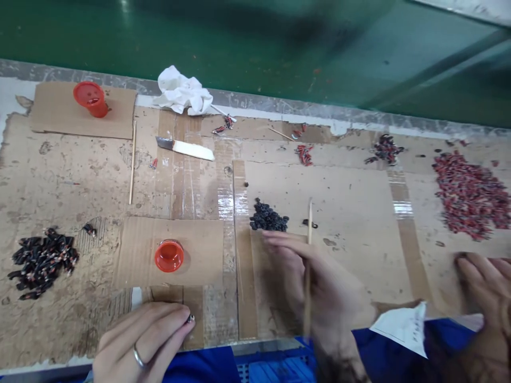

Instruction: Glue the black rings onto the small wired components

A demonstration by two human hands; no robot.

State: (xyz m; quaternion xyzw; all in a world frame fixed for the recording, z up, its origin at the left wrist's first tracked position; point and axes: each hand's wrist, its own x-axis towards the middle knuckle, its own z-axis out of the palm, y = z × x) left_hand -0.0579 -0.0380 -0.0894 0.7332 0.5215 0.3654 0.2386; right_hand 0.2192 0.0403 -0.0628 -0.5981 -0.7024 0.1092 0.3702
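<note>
Near the front edge of the bench, my left hand (146, 340), with a ring on one finger, pinches a small black part (190, 319); just its tip shows at the fingertips. A thin wooden stick (308, 239) stands up through the fingers of my right hand (323, 282), which is slightly blurred. Its fingertips touch or nearly touch the front of a pile of small black pieces (268, 215); whether they grip one I cannot tell. Beyond my left hand, a shallow red cup (169, 256) with shiny liquid rests on a cardboard piece (203, 250).
Black parts (43, 260) lie heaped at left. At back stand a red container (93, 98), crumpled white tissue (181, 90) and a white-handled blade (186, 148). Another stick (133, 162) lies nearby. Rightward are a red-and-black heap (471, 194) and a co-worker's hand (485, 282).
</note>
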